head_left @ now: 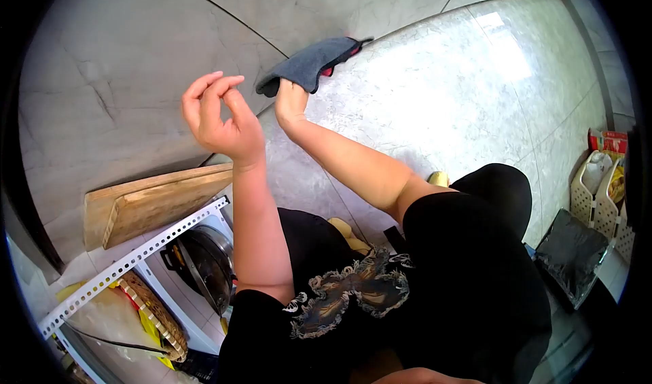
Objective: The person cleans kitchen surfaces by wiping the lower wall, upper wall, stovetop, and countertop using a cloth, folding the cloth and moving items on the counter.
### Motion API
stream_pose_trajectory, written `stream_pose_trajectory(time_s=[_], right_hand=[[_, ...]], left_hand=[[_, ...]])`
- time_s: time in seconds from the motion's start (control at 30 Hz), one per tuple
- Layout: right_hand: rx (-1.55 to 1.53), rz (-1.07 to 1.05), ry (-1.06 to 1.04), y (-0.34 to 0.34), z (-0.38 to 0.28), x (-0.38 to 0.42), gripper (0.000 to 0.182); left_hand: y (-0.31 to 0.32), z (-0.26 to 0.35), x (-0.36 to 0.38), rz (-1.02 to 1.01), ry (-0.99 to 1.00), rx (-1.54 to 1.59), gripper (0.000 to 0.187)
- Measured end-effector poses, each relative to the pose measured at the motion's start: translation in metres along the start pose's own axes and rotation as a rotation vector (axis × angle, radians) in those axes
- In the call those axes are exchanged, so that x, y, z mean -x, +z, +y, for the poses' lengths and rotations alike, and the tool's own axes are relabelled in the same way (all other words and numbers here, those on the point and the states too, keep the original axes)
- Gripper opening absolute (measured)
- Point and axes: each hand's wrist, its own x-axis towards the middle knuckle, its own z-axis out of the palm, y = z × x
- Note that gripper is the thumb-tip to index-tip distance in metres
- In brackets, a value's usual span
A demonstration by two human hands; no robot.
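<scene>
My left hand [227,122] is raised in front of the grey wall, fingers loosely curled and apart, holding nothing. Lower and to its right, my right hand [292,102] has a dark grey cloth [305,61] with a red underside. The cloth covers my right fingers, so their exact grip is hidden. It lies along the line where the wall [149,64] meets the pale tiled floor [421,92].
Wooden boards [163,197] lean on the wall at left, beside a white perforated metal rack [136,258] holding a dark pan [204,262] and a woven basket [159,316]. White plastic baskets [584,194] and a black plastic-wrapped item [570,255] stand at right.
</scene>
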Motion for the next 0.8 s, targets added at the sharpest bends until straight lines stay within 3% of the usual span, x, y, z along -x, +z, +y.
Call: stream_pose_trajectory(time_s=[0.13,0.27,0.33,0.4,0.43,0.5,0.6,0.67,0.73,0.77,0.8], right_hand=[[0.294,-0.106,0.083,-0.039,0.005,-0.076,0.044],[0.249,0.082,0.081,-0.050,0.022,-0.116,0.040],[0.670,-0.537,0.336,-0.055,0.002,-0.083,0.049],[0.222,-0.100,-0.077,-0.029,0.015,-0.022,0.059],[0.084,-0.243,0.014,-0.034,0.018,-0.020,0.065],[-0.080,-0.149,0.009,-0.034,0.032,-0.049,0.061],[-0.038,-0.130,0.177,-0.056,0.043,-0.105,0.052],[-0.165,0.036,0.085,-0.038,0.065,-0.101,0.053],[0.351,-0.022,-0.409,-0.026,0.092,-0.063,0.053],[0.292,-0.158,-0.342,-0.024,0.103,-0.052,0.058],[0.292,-0.159,-0.341,-0.027,0.086,-0.051,0.058]], left_hand=[[0.001,0.008,0.003,-0.063,0.039,-0.021,0.024],[-0.005,0.011,0.003,-0.043,0.044,0.027,0.024],[-0.004,0.009,0.003,-0.036,0.002,0.014,0.025],[0.005,0.007,0.002,-0.034,-0.001,0.018,0.025],[0.009,0.006,0.002,-0.031,-0.006,0.016,0.025],[0.011,0.008,0.003,-0.041,0.020,0.024,0.025],[0.007,0.011,0.003,-0.050,0.045,0.034,0.025],[0.002,0.012,0.004,-0.055,0.034,0.032,0.024],[0.002,0.008,0.004,-0.045,-0.002,0.025,0.024],[0.004,0.008,0.003,-0.047,-0.004,0.024,0.024],[0.007,0.008,0.002,-0.046,-0.013,0.027,0.024]])
